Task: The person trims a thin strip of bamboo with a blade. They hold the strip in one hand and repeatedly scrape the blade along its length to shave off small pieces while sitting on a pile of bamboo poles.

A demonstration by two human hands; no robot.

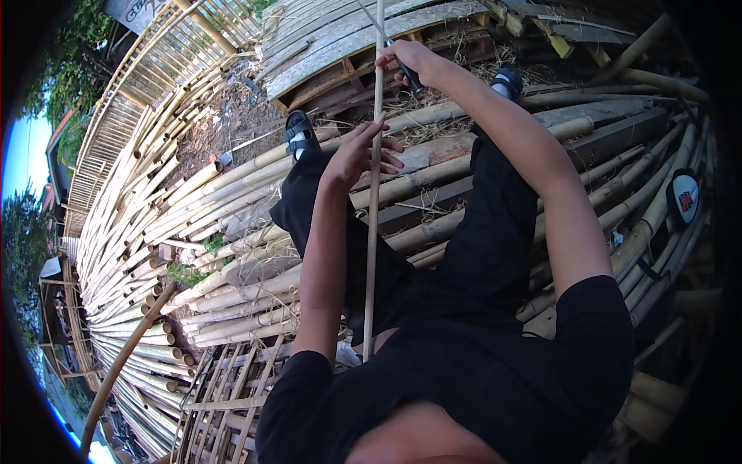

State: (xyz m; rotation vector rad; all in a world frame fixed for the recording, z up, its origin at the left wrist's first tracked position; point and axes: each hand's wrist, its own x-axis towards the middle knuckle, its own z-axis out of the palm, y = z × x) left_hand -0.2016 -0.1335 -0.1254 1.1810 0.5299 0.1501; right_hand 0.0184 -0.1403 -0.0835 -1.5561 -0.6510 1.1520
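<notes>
Left hand [362,153] curls loosely around a long, thin bamboo strip [372,224], fingers spread across its pale face at about mid-length, as seen from the head camera looking down over the person's black shirt and trousers. Right hand [408,62], stretched farther out, is closed on the dark handle of a knife [398,56] whose narrow blade lies against the strip's upper part, the fist just beside the strip. The strip stands nearly upright in the picture, its lower end near the person's lap and its top running out of the upper edge. Below both hands lie stacked bamboo poles [232,193] (thick, yellowed, laid side by side), with the person's feet in black sandals [301,134] planted on them. A woven bamboo panel [232,394] rests at lower left, and grey weathered planks [348,39] sit at the top.
</notes>
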